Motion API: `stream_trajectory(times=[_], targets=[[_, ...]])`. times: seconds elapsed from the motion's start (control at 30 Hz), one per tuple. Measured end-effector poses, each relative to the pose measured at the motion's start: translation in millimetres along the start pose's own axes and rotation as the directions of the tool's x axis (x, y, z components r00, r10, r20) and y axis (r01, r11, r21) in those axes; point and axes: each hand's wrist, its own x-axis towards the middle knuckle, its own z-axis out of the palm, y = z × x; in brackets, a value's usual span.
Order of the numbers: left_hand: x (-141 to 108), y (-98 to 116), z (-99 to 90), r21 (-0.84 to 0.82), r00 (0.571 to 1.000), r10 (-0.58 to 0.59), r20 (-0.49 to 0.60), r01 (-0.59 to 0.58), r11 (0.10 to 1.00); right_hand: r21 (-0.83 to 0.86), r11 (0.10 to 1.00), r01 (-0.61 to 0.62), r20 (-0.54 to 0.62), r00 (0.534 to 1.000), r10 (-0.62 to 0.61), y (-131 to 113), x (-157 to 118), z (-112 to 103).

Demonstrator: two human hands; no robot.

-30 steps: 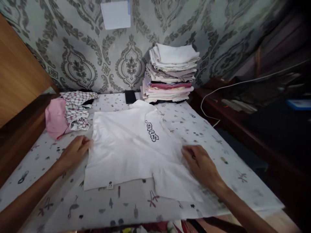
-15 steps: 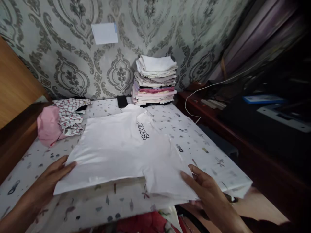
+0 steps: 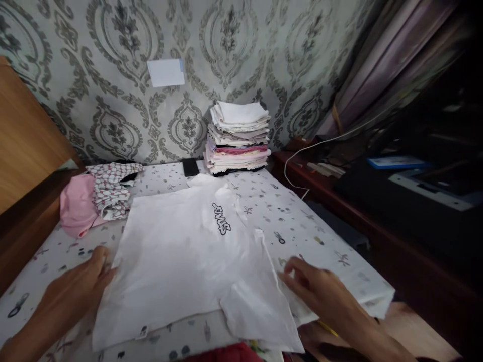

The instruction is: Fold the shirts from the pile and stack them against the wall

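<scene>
A white T-shirt with dark lettering on it lies spread on the patterned bed sheet, one sleeve toward me on the right. My left hand is beside its left edge, the thumb tip at the fabric and the forefinger apart from it. At the sleeve's right edge is my right hand, fingers bent and thumb apart, slightly blurred. Neither hand plainly grips the cloth.
A tall stack of folded clothes stands against the wall, beside a black flat object. Pink cloth and a patterned garment lie at the left. A white cable runs along the dark red furniture at the right.
The T-shirt's near edge has dropped closer to me, and the cloth lies flatter. Both hands have come off the fabric to its edges. The view has tilted up slightly.
</scene>
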Motion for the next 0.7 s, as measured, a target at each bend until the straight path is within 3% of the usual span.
stream_trajectory(times=[0.07,0.1,0.17,0.27,0.37,0.47,0.53,0.6,0.7], targets=[[20,31,-4.3,0.044,0.982,0.127,-0.14,-0.121,0.992,-0.106,0.978,0.18,-0.047,0.982,-0.185,-28,34,1],[32,52,-2.8,0.028,0.955,0.241,-0.175,-0.24,0.97,-0.116,0.951,0.285,-0.044,0.956,-0.291,-44,54,10],[60,94,7.2,-0.021,0.883,0.44,-0.164,-0.449,0.893,-0.124,0.877,0.465,0.022,0.884,-0.466,-75,94,38],[105,132,32.4,-0.049,0.831,0.548,-0.097,-0.553,0.831,-0.175,0.815,0.553,0.134,0.833,-0.537,-103,148,86],[141,116,52.9,0.001,0.875,0.476,-0.092,-0.478,0.878,-0.274,0.853,0.443,0.151,0.896,-0.417,-91,184,101],[162,73,55.5,0.083,0.907,0.386,-0.167,-0.377,0.922,-0.38,0.892,0.245,0.053,0.968,-0.244,-49,201,82],[172,55,46.3,0.127,0.914,0.355,-0.194,-0.336,0.933,-0.415,0.896,0.16,0.003,0.985,-0.174,-22,205,66],[185,60,31.8,0.15,0.922,0.333,-0.199,-0.307,0.94,-0.425,0.894,0.142,-0.026,0.985,-0.169,-7,207,57],[217,106,12.1,0.108,0.913,0.349,-0.21,-0.333,0.937,-0.414,0.899,0.143,-0.132,0.968,-0.214,-5,208,55]])
